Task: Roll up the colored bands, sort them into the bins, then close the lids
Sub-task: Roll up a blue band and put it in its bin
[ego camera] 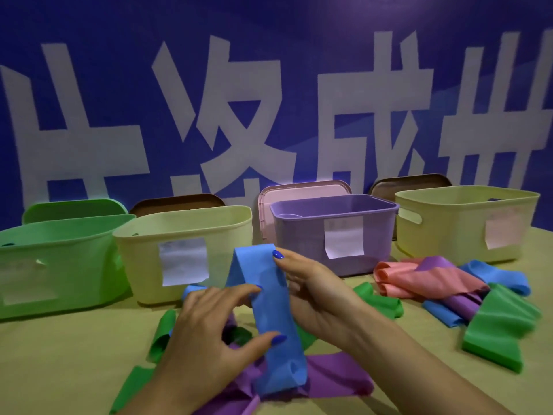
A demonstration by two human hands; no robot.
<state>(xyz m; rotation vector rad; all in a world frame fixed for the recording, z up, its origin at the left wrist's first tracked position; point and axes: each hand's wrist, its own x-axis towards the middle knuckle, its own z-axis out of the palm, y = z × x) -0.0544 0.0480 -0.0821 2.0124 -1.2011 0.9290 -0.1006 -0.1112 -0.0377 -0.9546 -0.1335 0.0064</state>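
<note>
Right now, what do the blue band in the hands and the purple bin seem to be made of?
The flat blue band, held by both hands (left, right), looks like thin rubbery elastic sheet with a matte surface: it folds softly and drapes. The rectangular purple bin looks like moulded rigid plastic, smooth, with a rolled rim; this is probable only.

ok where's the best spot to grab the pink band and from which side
Take the pink band at its bunched left end, coming from the left and above. That end lies bare and curls up off the table, so fingers can get under it; its right part is tucked beneath a purple band.
</note>
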